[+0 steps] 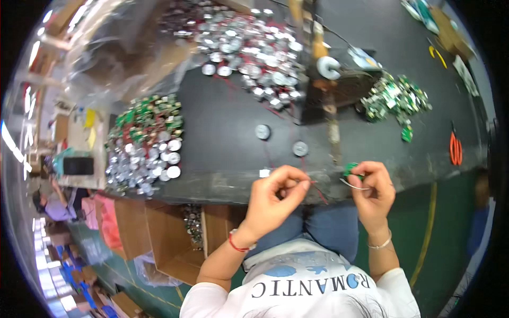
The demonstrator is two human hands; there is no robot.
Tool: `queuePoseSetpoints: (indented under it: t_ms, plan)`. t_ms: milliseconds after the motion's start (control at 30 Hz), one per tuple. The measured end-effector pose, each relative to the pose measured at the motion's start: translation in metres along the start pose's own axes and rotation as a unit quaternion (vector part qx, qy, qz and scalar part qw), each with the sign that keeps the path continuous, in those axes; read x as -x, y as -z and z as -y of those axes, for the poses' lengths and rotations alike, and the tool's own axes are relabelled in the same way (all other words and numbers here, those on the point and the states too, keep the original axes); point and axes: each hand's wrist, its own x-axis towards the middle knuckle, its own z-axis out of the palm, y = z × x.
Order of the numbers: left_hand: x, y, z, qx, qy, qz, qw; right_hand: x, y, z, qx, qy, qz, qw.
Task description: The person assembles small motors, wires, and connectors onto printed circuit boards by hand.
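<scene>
Both hands work at the lower centre of the frame, over the near edge of the dark worktop (222, 106). Left hand (273, 199) pinches a thin red wire (318, 191), which runs rightward across the gap toward the right hand (374, 188). That hand grips a small green circuit board (351, 169) (a pale lead curls beneath it). Two round metal discs (263, 131) lie just above.
</scene>
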Motion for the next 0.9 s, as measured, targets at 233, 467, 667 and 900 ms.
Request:
queuePoseSetpoints:
  t_ms: [233,467,667,900]
  plan:
    - [-0.008,-0.012,-0.002,0.065,-0.018,0.011,0.998,0.001,-0.004,0.011,-0.146,0.02,0.06,0.987]
    - [-0.019,-0.015,-0.005,-0.003,-0.113,0.016,0.993,-0.001,-0.004,0.009,-0.154,0.037,0.059,0.986]
    - [-0.019,-0.023,-0.014,0.134,-0.027,0.037,0.99,-0.007,-0.003,0.011,-0.122,0.04,0.046,0.991]
    - [-0.024,-0.027,-0.014,0.165,-0.043,0.036,0.985,-0.014,-0.004,0.009,-0.112,0.048,0.02,0.992]
